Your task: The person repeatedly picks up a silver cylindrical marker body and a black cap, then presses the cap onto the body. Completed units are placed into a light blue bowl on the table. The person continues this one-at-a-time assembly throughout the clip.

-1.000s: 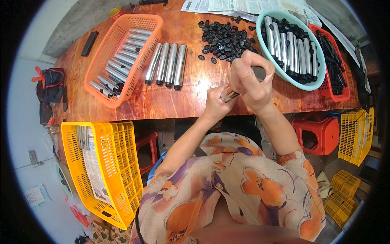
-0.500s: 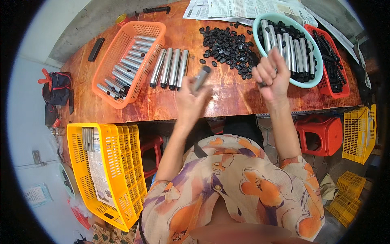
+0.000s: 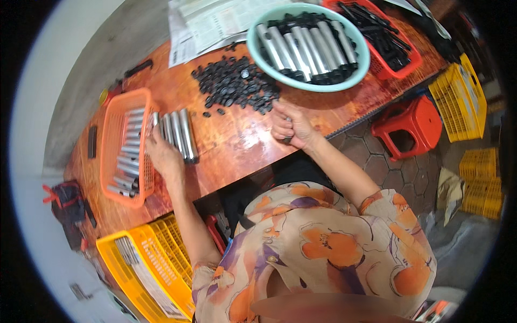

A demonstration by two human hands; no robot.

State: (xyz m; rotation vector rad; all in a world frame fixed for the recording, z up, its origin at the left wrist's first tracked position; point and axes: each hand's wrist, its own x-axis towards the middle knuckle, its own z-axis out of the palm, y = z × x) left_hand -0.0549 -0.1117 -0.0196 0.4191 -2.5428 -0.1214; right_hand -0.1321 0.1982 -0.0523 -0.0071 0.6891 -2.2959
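Note:
My left hand (image 3: 162, 155) rests on the wooden table (image 3: 237, 140), its fingers around a silver metal tube (image 3: 155, 120) at the left end of a row of metal tubes (image 3: 180, 134). That row lies just right of an orange basket (image 3: 110, 134) holding several more tubes. My right hand (image 3: 291, 126) is curled into a fist at the near edge of a pile of black caps (image 3: 237, 83). A small dark piece shows under its fingers. Behind it stands a teal bowl (image 3: 256, 51) filled with tubes.
A red basket (image 3: 406, 62) of black parts sits behind the bowl, and papers (image 3: 215, 24) lie at the table's back. Beside the table are a red stool (image 3: 406, 126), yellow crates (image 3: 463, 97) at right and a yellow crate (image 3: 145, 264) at lower left.
My left hand carried a tube from the middle over to the left and set it down beside the row. My right hand dropped from near the bowl to the edge of the cap pile.

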